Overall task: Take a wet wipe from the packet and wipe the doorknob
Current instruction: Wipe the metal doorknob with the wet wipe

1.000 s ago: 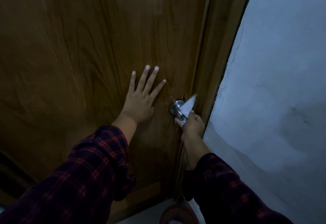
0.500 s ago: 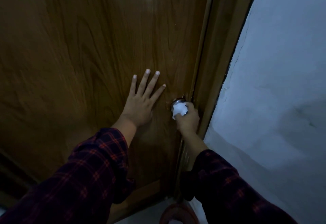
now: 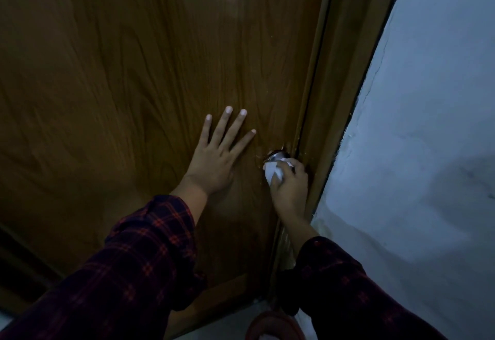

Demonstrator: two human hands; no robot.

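Doorknob (image 3: pixel 277 155) wiping is the step in hand: the knob is sitting at the right edge of the wooden door (image 3: pixel 134 72), just beside the door frame (image 3: pixel 337 98), and only a sliver of its metal top is showing. The right hand (image 3: pixel 290 187) is closing around it from below, holding a bunched white wet wipe (image 3: pixel 274 172) pressed against the knob's face. The left hand (image 3: pixel 217 163) is lying flat on the door with fingers spread wide, holding nothing and, I judge, bracing the panel. The next move probably calls for twisting the wipe around the knob's sides and neck, so that the parts under the palm are covered too. Most of the knob is hiding under wipe and fingers, so how clean it is cannot be told. The packet is not showing anywhere. Dim light is blurring the lower left corner, and a reddish rounded thing (image 3: pixel 276 326) at the bottom edge is cut off and unclear.
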